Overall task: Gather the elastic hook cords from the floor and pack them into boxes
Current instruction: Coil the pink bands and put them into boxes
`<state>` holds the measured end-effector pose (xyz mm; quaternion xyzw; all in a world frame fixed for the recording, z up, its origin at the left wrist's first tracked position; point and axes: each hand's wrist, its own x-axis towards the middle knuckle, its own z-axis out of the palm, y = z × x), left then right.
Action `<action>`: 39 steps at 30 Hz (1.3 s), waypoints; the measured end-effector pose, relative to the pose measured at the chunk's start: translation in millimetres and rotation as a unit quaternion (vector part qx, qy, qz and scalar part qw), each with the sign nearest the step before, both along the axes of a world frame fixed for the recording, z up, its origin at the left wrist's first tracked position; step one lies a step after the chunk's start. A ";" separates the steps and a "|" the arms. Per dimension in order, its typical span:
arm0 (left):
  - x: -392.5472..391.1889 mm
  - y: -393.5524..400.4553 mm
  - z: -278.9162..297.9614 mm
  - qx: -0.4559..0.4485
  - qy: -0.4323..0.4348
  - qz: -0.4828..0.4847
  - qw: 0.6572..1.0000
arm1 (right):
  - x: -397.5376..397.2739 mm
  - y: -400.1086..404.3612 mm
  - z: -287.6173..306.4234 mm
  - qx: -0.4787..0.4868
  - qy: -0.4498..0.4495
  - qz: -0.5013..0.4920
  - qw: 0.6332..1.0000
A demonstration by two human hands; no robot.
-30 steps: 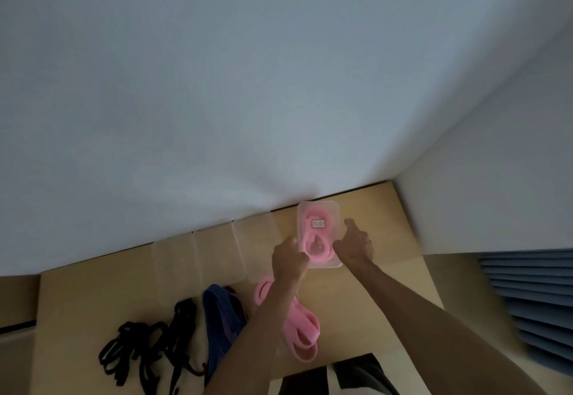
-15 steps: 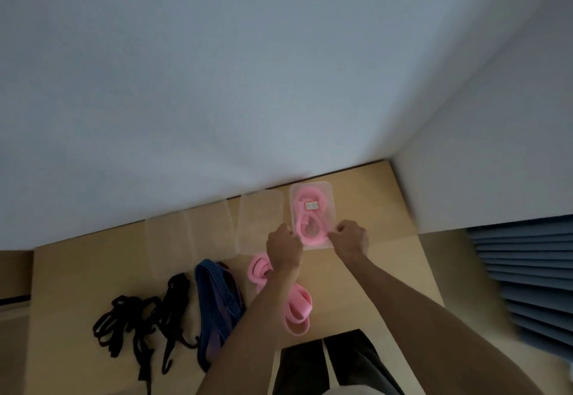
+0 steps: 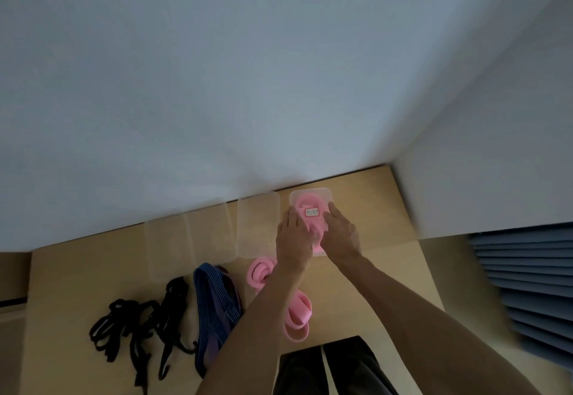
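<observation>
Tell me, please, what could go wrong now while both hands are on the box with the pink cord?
The pink cord fills the clear box under the left hand and right hand; it might spring back out. The loose pink cords on the floor lie beneath the left forearm and could be dragged.

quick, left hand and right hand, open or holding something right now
Left hand: open, fingers straight, lying flat on the clear box with the pink cord in it.
Right hand: open, fingers straight, lying flat on the same box.
</observation>
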<state>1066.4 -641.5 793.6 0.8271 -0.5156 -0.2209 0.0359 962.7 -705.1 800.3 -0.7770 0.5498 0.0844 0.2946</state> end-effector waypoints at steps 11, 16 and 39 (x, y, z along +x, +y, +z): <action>30.2 -31.1 0.7 0.043 -0.071 -0.039 0.996 | 11.0 -26.0 -4.7 0.012 0.000 0.070 0.997; 35.2 -34.3 0.4 0.030 -0.094 -0.022 0.995 | 19.7 -19.5 -11.4 -0.030 0.037 0.131 0.990; 74.3 49.1 -0.1 0.086 0.017 0.085 0.993 | 42.5 4.9 -8.8 -0.034 0.063 0.130 0.989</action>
